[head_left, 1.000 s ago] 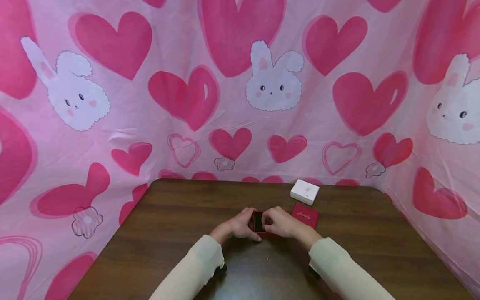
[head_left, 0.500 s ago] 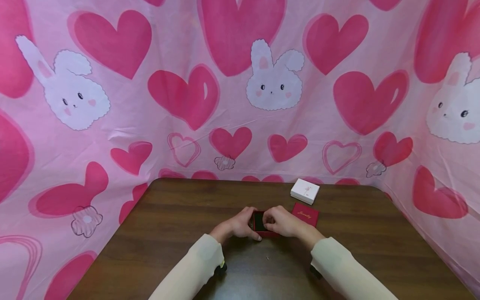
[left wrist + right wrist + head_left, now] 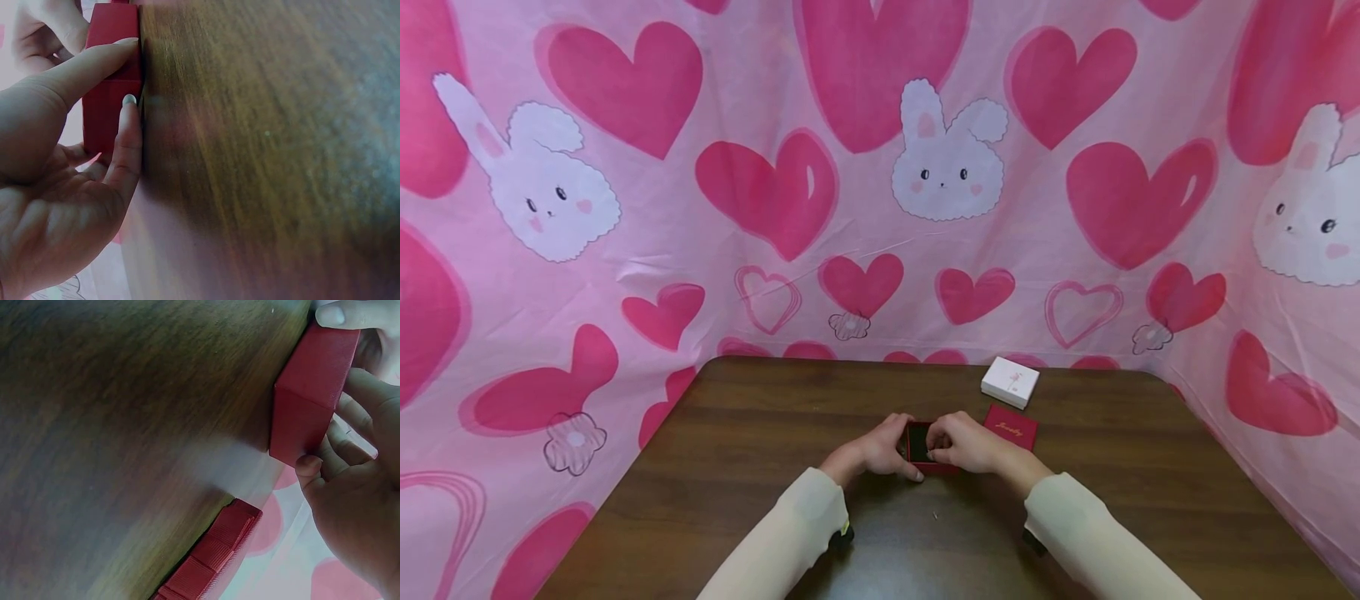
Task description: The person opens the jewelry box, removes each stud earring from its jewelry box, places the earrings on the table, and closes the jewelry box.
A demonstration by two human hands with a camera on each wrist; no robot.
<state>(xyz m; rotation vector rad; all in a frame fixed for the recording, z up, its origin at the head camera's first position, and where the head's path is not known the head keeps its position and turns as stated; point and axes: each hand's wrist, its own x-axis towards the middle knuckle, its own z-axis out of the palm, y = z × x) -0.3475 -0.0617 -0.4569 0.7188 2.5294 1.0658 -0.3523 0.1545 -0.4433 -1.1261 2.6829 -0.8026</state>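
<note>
A small red jewelry box [image 3: 942, 469] with a black insert [image 3: 918, 443] sits uncovered on the table. My left hand [image 3: 883, 448] holds it from the left, thumb along the near wall and fingers around the side. In the left wrist view, the thumb and a fingertip press on the red walls of the box [image 3: 111, 103]. My right hand [image 3: 964, 442] has its thumb and index finger bent down over the insert, with the little finger resting against the side of the box [image 3: 306, 419]. I cannot tell whether the right fingertips pinch something small.
Behind the right hand lies a red lid [image 3: 1011, 427] with gold lettering, its ribbon bow [image 3: 215, 547] showing in the right wrist view. A white box [image 3: 1010, 383] stands farther back. A tiny shiny speck [image 3: 935, 516] lies on the wooden table [image 3: 760, 417] in front.
My right hand has shifted very slightly to the right over the insert, showing more of the black. The left hand and the box stay in place.
</note>
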